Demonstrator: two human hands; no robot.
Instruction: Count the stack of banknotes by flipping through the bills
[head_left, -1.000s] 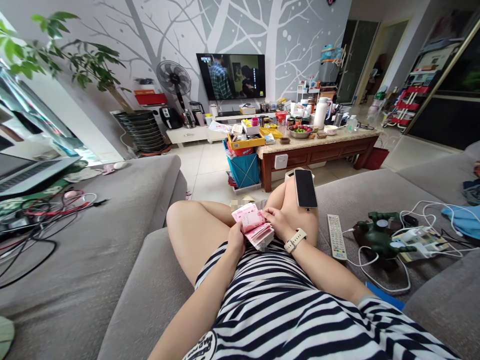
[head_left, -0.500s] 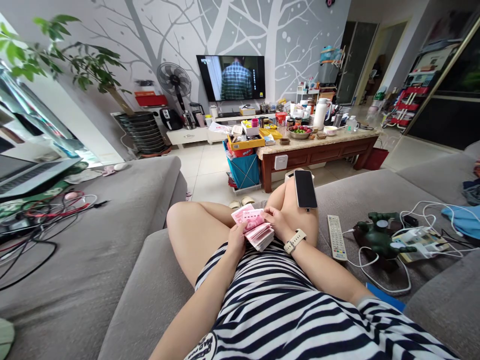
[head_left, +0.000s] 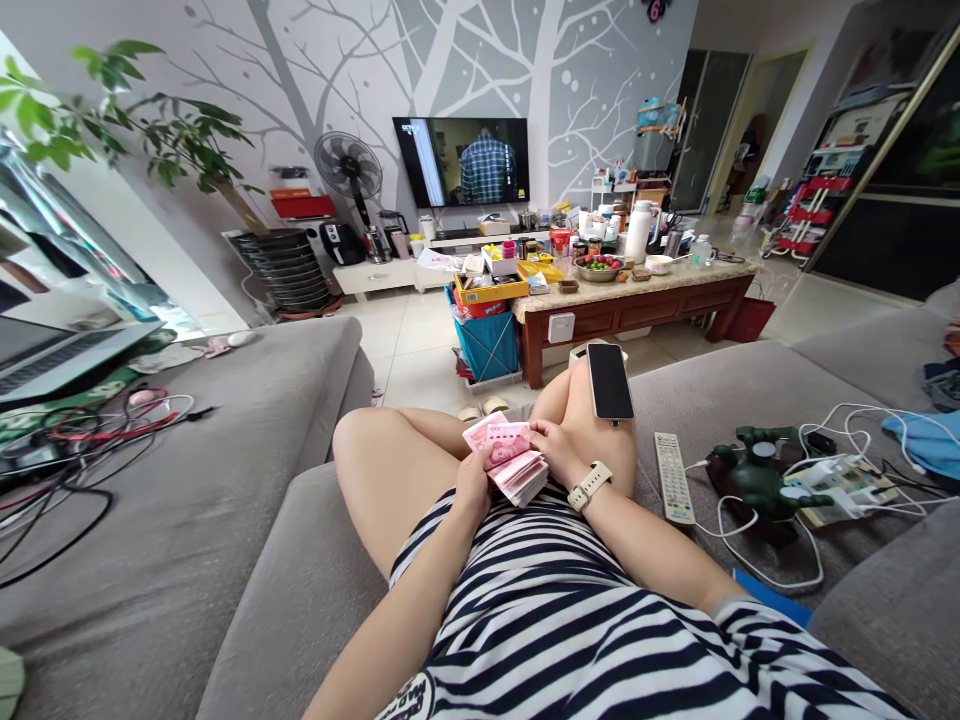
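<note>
I sit on a grey sofa (head_left: pixel 247 600) in a striped shirt, knees bent. A thick stack of pink banknotes (head_left: pixel 510 458) rests in my lap. My left hand (head_left: pixel 472 485) is closed round the stack's left edge, thumb on top. My right hand (head_left: pixel 551 445), with a white watch on the wrist, pinches the top notes at the right side. A black phone (head_left: pixel 609 380) lies balanced on my right knee.
A white remote (head_left: pixel 671 475), a dark green toy (head_left: pixel 757 480) and white cables with a power strip (head_left: pixel 840 480) lie on the sofa to my right. A laptop (head_left: pixel 60 350) and tangled wires are at the left. A cluttered coffee table (head_left: pixel 637 290) stands ahead.
The top pink notes have shifted slightly under my right fingers. The view has tilted a little; the TV picture changed. Both hands stay on the stack.
</note>
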